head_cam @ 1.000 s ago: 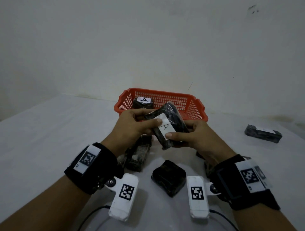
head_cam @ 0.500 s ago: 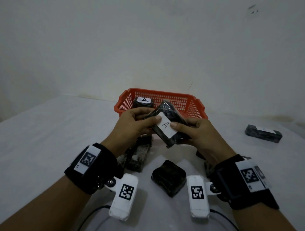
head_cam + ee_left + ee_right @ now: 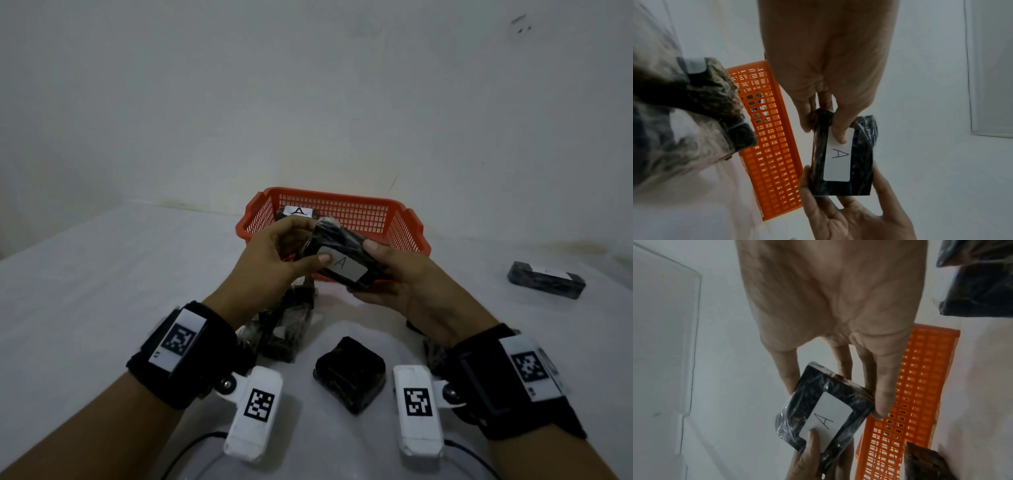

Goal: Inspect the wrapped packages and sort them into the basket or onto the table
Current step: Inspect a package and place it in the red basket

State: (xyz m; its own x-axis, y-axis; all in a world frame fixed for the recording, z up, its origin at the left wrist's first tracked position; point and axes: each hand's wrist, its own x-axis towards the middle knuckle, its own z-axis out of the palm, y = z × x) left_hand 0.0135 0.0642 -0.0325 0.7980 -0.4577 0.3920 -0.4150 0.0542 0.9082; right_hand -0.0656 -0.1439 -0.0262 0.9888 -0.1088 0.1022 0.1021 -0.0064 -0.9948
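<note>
Black package (image 3: 344, 255) — between both hands (image 3: 342, 270), apparently gripped

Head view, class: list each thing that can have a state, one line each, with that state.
Black plastic-wrapped package labelled A: held above the table by both hands.
Orange plastic mesh basket: holds one A-labelled package.
Left hand: gripping the package.
Right hand: gripping the package.

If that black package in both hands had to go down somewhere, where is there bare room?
Bare table lies left of the basket, and between the basket and the lone package at right. The basket's right half looks free. Near the wrists, loose packages crowd things.
</note>
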